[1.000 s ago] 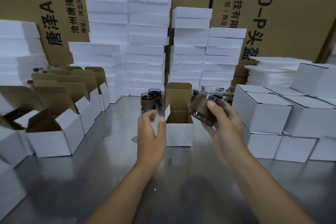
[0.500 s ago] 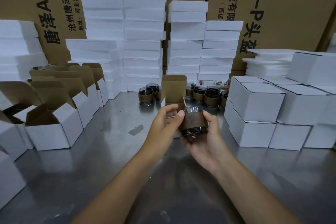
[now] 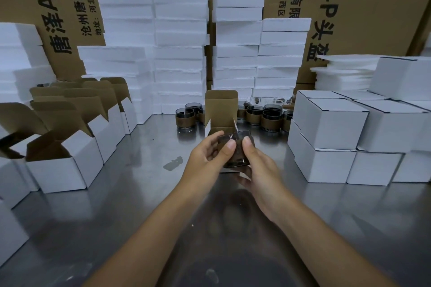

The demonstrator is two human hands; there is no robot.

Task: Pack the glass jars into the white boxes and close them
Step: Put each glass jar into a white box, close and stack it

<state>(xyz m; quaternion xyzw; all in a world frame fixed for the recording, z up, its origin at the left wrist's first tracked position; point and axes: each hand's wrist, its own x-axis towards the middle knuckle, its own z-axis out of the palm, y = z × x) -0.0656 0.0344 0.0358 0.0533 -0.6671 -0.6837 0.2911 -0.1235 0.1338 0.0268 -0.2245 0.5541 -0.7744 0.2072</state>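
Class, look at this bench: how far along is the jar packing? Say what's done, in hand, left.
Done: closed white boxes stacked at the right. In hand: left hand and right hand hold one jar before the open box. Remaining: loose jars behind it, open boxes at the left.

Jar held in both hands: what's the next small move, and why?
Probably move the glass jar forward and lower it into the open box right behind it. The left hand and right hand both grip the jar just in front of that box, whose lid flap stands upright.
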